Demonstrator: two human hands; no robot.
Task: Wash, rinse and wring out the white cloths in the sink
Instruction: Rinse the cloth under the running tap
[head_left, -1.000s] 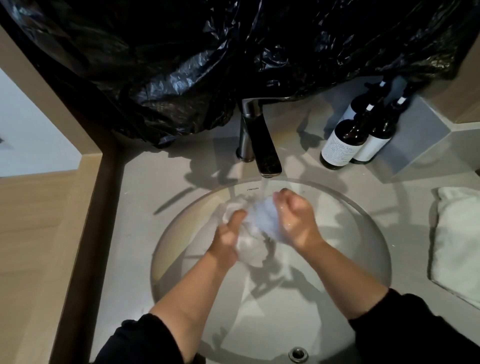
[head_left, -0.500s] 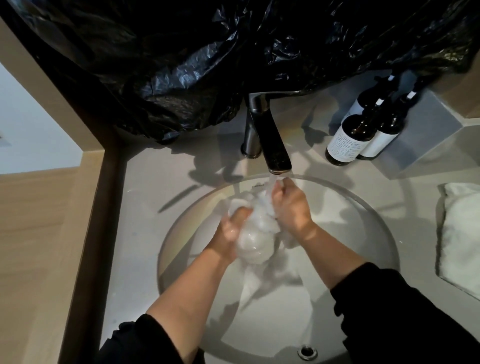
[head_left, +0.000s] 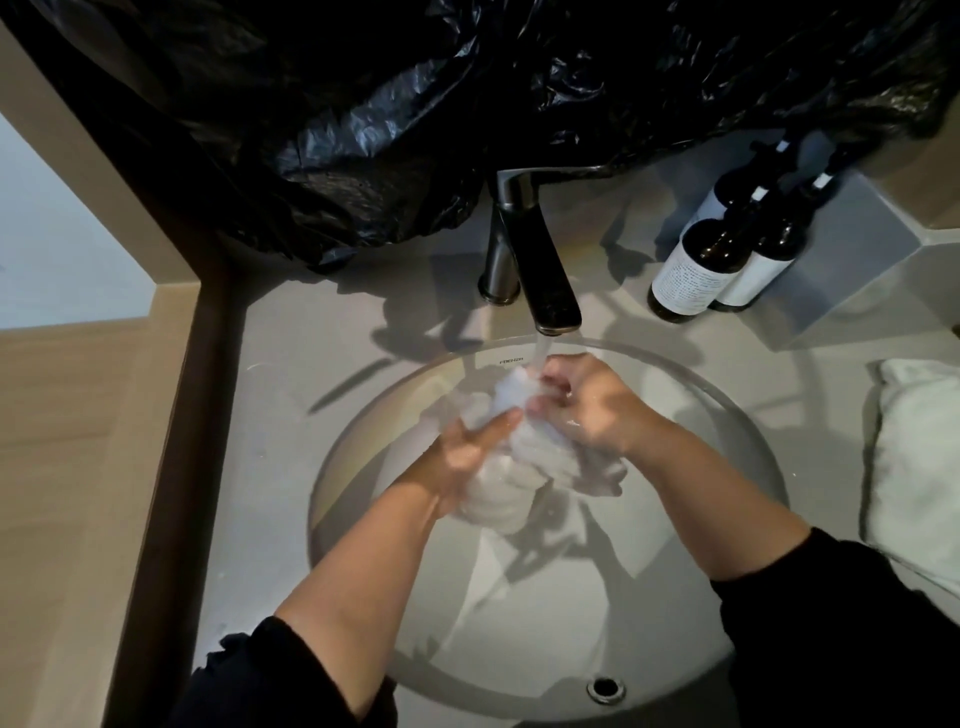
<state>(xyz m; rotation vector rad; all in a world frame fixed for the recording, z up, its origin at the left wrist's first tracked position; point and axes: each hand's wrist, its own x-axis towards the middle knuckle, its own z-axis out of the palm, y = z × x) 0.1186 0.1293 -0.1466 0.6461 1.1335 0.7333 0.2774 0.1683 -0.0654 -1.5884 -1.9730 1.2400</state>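
Observation:
A wet, bunched white cloth (head_left: 519, 467) hangs over the round sink (head_left: 363, 467), its top under the water that runs from the dark tap (head_left: 545, 280). My left hand (head_left: 467, 457) clasps the cloth's lower left side. My right hand (head_left: 592, 405) grips its upper right part, fingers curled right under the stream. Part of the cloth droops below my right wrist. Another white cloth (head_left: 530, 587) lies flat on the sink's bottom, partly under my arms.
A folded white towel (head_left: 919, 467) lies on the counter at the right edge. Two dark pump bottles (head_left: 727, 260) stand right of the tap. Black plastic sheeting (head_left: 467, 104) hangs behind it. A wooden wall borders the left. The overflow hole (head_left: 605, 689) is at the sink's near rim.
My right hand rose to the stream, then slid a little right and down; the cloth has been bunched tighter between both hands and a fold now hangs beneath the right wrist.

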